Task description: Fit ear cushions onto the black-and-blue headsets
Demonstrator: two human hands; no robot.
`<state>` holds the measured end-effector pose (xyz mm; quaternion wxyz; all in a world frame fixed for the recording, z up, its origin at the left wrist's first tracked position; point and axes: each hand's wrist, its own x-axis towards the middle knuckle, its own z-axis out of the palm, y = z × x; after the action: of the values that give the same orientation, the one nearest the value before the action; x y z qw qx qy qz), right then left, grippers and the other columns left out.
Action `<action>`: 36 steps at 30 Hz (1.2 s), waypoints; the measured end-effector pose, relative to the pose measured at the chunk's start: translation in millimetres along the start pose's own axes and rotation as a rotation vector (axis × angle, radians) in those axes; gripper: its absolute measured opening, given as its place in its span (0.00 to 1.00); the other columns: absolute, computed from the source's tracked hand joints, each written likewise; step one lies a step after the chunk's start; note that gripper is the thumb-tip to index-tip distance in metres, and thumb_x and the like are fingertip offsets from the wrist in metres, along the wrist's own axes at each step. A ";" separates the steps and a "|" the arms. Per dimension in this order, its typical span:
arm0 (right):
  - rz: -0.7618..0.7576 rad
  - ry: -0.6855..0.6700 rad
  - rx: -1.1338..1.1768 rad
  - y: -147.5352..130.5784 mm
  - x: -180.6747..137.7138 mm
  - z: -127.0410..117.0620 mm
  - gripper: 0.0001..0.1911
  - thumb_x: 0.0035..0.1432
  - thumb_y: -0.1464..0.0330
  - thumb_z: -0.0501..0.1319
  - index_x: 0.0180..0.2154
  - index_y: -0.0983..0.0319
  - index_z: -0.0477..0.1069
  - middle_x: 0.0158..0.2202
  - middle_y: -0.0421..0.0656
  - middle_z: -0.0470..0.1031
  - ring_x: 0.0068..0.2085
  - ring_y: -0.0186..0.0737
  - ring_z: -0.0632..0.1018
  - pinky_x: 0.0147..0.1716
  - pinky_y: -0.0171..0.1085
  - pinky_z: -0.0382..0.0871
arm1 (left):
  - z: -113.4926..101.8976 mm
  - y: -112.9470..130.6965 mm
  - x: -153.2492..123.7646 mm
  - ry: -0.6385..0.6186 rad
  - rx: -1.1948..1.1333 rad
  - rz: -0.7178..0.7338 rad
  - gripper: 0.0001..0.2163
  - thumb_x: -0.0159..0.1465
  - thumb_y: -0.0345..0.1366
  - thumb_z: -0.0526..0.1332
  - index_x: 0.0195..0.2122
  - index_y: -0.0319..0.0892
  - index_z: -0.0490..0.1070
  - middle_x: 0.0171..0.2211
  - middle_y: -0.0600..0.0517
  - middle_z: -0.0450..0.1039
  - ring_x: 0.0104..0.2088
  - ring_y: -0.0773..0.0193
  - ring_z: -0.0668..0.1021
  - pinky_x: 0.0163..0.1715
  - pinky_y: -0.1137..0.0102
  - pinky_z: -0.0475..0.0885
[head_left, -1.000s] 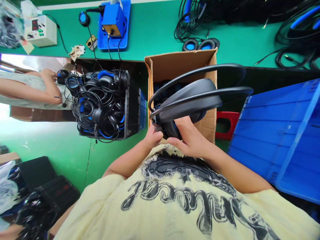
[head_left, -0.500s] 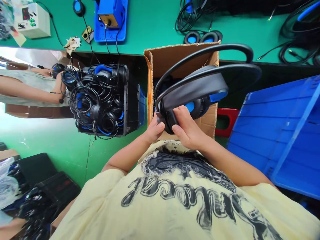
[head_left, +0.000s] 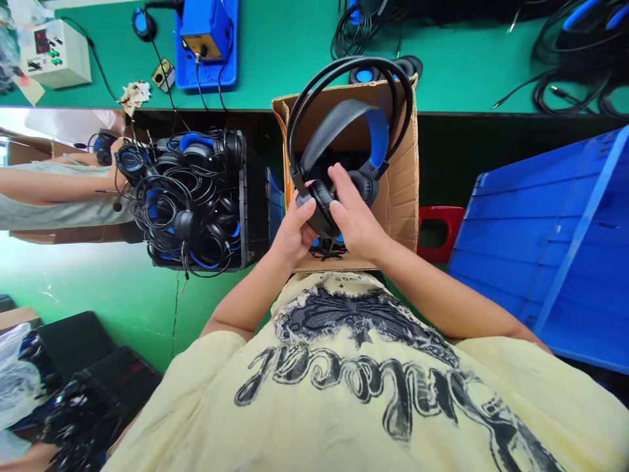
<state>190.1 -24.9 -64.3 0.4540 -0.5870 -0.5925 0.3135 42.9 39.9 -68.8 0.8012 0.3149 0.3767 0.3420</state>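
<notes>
Basically, a pr. of over-ear headphones [head_left: 322, 134] was up over an open cardboard box [head_left: 400, 193], box contents dark & only partly visible. L hand [head_left: 293, 229] had its fingers clasped on the near ear cup [head_left: 319, 219], thumb outside, some fingers hidden. R hand [head_left: 358, 216] had its thumb at that cup's cushion [head_left: 322, 195], other fingers stretched between the cups; couldn't tell if they gripped. Twin headband hoops [head_left: 291, 128] rose toward 12 o'clock. Around the headphones: ear pads [head_left: 364, 75] at approx. 12-1 on the green desk [head_left: 289, 39], a blue plastic crate [head_left: 531, 249] at 3-4, a black crate [head_left: 253, 203] heaped w/ headsets [head_left: 189, 223] at 9.

Main risk IMO: a slip, b/c the sure hold was on one cup only; far cup [head_left: 367, 187] & hoops had no clear support. If L fingers loosened, the lot would prob. tip into the box. Hoops could knock the box rim if swung. R thumb pressing hard might peel the cushion; twisting could strain the cup's joint.
</notes>
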 end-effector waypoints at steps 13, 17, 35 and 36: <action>-0.366 0.322 -0.156 -22.5 -26.8 -8.6 0.32 0.68 0.61 0.57 0.70 0.56 0.54 0.65 0.52 0.68 0.65 0.58 0.71 0.61 0.62 0.71 | 13.4 25.6 -1.3 -0.020 -0.051 -0.080 0.24 0.57 0.59 0.65 0.43 0.43 0.76 0.43 0.46 0.82 0.57 0.40 0.78 0.49 0.50 0.81; -0.418 0.575 -0.022 -29.9 -41.1 -33.2 0.24 0.65 0.65 0.59 0.62 0.51 0.66 0.52 0.48 0.76 0.53 0.55 0.78 0.50 0.60 0.77 | 9.8 35.0 -3.5 -0.130 -0.048 -0.179 0.35 0.56 0.67 0.59 0.52 0.43 0.74 0.53 0.41 0.78 0.59 0.34 0.76 0.41 0.47 0.82; -0.743 0.308 -0.145 -54.8 -68.3 -27.0 0.20 0.62 0.74 0.59 0.55 0.58 0.72 0.38 0.44 0.82 0.36 0.40 0.80 0.32 0.40 0.78 | 1.1 15.0 -3.4 -0.204 0.051 -0.043 0.47 0.37 0.76 0.62 0.53 0.51 0.69 0.48 0.42 0.76 0.54 0.35 0.77 0.42 0.48 0.79; -0.742 0.303 -0.119 -54.1 -69.7 -28.3 0.20 0.62 0.74 0.59 0.55 0.58 0.72 0.37 0.44 0.82 0.35 0.40 0.80 0.31 0.39 0.79 | -0.2 13.8 -3.7 -0.218 0.050 -0.056 0.49 0.35 0.77 0.62 0.53 0.51 0.69 0.47 0.41 0.76 0.52 0.35 0.78 0.41 0.47 0.78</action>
<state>186.5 -104.0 -16.1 0.5836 -0.3983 -0.7076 0.0032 36.6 44.9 -56.9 0.8386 0.3594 0.3046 0.2737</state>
